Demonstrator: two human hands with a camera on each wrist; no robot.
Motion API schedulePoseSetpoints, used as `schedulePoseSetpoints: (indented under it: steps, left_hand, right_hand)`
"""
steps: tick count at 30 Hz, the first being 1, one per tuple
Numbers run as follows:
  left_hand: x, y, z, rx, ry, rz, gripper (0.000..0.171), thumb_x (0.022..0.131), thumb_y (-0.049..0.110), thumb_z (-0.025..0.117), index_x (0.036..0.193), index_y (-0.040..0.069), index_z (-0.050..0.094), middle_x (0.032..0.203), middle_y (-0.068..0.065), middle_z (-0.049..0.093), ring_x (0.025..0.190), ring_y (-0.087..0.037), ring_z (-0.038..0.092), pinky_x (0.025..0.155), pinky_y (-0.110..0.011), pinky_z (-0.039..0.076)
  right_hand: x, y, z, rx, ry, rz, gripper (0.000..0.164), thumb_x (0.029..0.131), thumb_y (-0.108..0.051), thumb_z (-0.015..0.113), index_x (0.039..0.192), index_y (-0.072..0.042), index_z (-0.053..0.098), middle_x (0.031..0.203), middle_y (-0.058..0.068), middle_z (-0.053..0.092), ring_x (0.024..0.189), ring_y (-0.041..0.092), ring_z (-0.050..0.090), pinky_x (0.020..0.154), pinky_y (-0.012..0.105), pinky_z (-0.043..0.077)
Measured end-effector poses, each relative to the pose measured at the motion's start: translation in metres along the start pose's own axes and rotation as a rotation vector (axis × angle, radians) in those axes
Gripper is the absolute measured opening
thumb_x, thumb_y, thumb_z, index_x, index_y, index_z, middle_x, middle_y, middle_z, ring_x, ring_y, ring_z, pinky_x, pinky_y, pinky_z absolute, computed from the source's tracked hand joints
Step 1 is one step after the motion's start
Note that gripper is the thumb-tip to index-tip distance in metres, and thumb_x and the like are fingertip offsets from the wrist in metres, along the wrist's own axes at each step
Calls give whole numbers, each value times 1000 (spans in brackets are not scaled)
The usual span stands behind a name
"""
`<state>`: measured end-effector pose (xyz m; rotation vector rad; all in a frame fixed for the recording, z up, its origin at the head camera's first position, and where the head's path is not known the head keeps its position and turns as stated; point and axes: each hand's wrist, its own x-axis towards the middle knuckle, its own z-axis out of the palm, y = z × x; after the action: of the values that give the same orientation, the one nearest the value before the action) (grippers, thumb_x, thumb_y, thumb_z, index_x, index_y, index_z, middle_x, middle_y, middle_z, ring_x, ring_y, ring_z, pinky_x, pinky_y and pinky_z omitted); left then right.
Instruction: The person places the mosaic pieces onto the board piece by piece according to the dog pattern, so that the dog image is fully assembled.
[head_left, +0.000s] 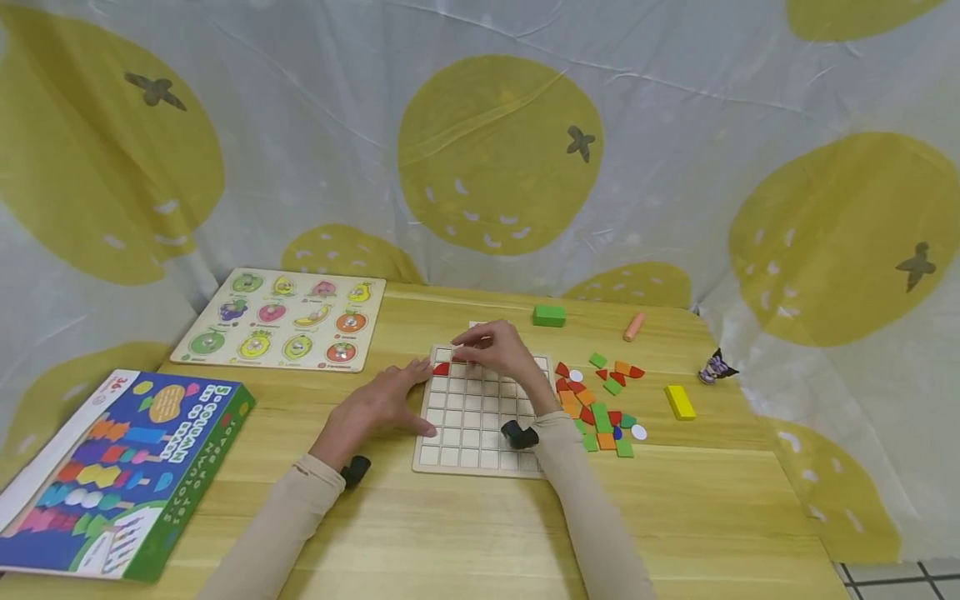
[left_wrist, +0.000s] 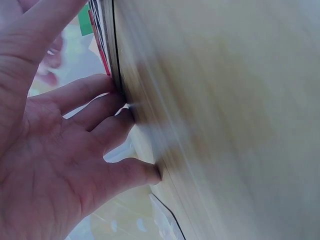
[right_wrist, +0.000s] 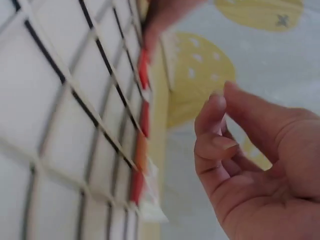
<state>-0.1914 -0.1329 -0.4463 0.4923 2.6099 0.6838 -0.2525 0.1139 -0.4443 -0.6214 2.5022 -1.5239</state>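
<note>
A pale square grid board [head_left: 454,425] lies on the wooden table. My left hand [head_left: 382,404] rests at its left edge with fingers spread. In the left wrist view those fingertips reach the board's edge and the tabletop. My right hand [head_left: 495,350] hovers over the board's far rows. The right wrist view shows its fingers curled and the thumb tip close to the index tip, with no piece visible between them. A red quarter-circle piece [head_left: 441,368] sits in the grid near the far left corner. Red and orange pieces [right_wrist: 141,155] line the far row, partly hidden by the right hand in the head view.
Loose coloured pieces [head_left: 602,417] lie right of the board. Around them are a green block [head_left: 549,316], an orange stick [head_left: 633,327], a yellow block [head_left: 680,402] and a small figurine [head_left: 717,367]. A fruit puzzle board [head_left: 281,337] and a bead-set box [head_left: 112,475] are left.
</note>
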Motion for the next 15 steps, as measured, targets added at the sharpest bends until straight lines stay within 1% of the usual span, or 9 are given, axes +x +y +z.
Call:
schedulePoseSetpoints:
  steps: [2,4,7,9,10,12,14,15]
  left_hand:
    - [0,1,0,-5,-4,-7,111,80,49,95,169,15,37,178,-14,26,159,-49,28,122,-68,35]
    - [-1,1,0,-10,-8,-8,111,81,48,95,169,15,37,178,-14,25,160,-50,26,122,-68,34]
    - [-1,1,1,-19,-7,-5,111,80,46,96,169,14,38,178,-14,25,160,-49,25,123,-67,33]
    - [-1,1,1,-18,-5,7,110,80,46,96,169,12,38,178,-15,25,160,-51,25,123,-68,32]
    - [-1,1,1,-17,-6,13,110,81,46,96,168,12,38,178,-15,25,160,-51,25,124,-68,32]
    - [0,0,1,-10,-6,18,110,81,46,95,169,12,38,178,-14,25,160,-52,24,124,-68,30]
    - [0,0,1,-8,-6,19,110,82,46,95,169,12,38,178,-14,24,160,-52,23,125,-68,30]
    - [0,0,1,-9,-7,18,110,82,46,95,169,12,38,178,-14,24,160,-52,23,125,-68,29]
  right_hand:
    - [-10,0,-18,30,0,-15,24,101,-11,78,120,2,80,115,15,80,92,40,78,79,35,63]
    - [-21,2,-36,43,8,-22,26,103,-13,76,124,1,79,114,21,79,91,47,74,79,40,61]
    - [-40,6,-63,10,35,-33,28,105,-15,73,128,0,77,109,26,77,87,53,70,79,49,59]
    - [-52,11,-79,-11,65,-28,28,105,-14,72,129,1,76,105,27,76,85,53,68,74,48,58]
    - [-58,15,-86,-27,84,-27,28,105,-13,72,129,1,76,107,25,77,86,52,68,73,47,59]
    - [-68,21,-98,-46,115,-9,29,105,-12,73,130,1,76,108,22,78,88,50,69,69,38,57]
    - [-76,29,-108,-61,137,4,29,104,-11,74,130,2,76,111,21,78,91,49,70,68,34,57]
    - [-80,33,-112,-74,146,13,29,104,-12,74,130,2,76,112,20,79,92,46,71,70,32,58]
